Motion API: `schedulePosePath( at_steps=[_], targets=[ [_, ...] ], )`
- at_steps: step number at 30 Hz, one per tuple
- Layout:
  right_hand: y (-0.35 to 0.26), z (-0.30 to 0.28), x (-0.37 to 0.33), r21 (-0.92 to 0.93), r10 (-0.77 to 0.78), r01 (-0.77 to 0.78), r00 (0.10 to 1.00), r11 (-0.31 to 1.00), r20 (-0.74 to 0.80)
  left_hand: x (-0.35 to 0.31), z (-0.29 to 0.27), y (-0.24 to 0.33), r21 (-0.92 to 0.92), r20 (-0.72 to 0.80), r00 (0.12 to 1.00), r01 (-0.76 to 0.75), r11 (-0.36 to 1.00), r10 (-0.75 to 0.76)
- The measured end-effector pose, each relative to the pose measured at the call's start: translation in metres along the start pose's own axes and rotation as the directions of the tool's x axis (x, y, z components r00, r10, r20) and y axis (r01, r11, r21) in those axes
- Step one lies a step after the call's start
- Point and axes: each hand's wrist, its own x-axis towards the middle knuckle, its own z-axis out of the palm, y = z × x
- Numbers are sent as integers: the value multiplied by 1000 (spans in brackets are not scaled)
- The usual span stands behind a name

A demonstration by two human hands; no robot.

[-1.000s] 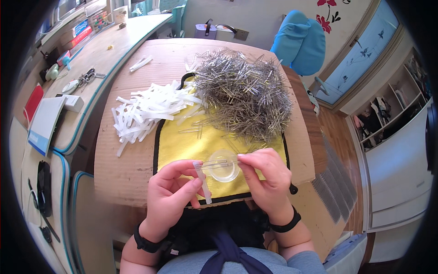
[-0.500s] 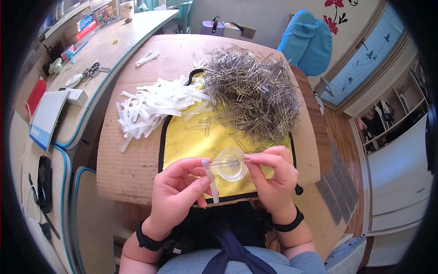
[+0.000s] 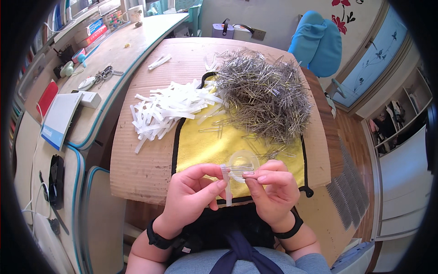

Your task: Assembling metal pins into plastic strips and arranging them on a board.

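My left hand [image 3: 197, 188] pinches a translucent white plastic strip [image 3: 228, 192], which hangs upright between thumb and fingers. Several thin metal pins [image 3: 237, 171], shaped like long U-bends, run sideways from the strip's upper end to my right hand [image 3: 275, 186]. The right thumb and forefinger are closed on the pins' other end. Just behind the pins, a small clear round dish [image 3: 250, 158] sits on a yellow cloth [image 3: 197, 141] with black edging. Whether the pins pass through the strip is too small to tell.
A large heap of metal pins [image 3: 267, 93] covers the cloth's far right. Left of it lies a pile of white plastic strips [image 3: 171, 107] on the cardboard-topped table [image 3: 141, 176]. A desk [image 3: 109, 55] with keys and boxes stands left; a blue-covered chair [image 3: 315, 43] stands far right.
The right hand has drawn closer to the left, and its fingertips sit nearer the strip. The strip now hangs straighter. The whole view has shifted slightly.
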Motion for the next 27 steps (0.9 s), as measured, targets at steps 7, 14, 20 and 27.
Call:
schedulePosePath(
  at_steps=[7,14,20,27],
  targets=[
    [-2,2,0,8,48,-48,999,999,-22,-1,0,2,4,1,1000,4,1000,-4],
    [-3,-1,-2,-8,69,-69,994,998,82,-1,0,-1,23,-22,1000,-20,1000,20],
    [-1,2,-1,30,21,-21,1000,999,-7,-1,-1,-1,18,-7,1000,-18,1000,18],
    [-20,-3,3,58,307,-307,952,950,-8,1,2,-6,141,2,994,-109,984,110]
  ],
)
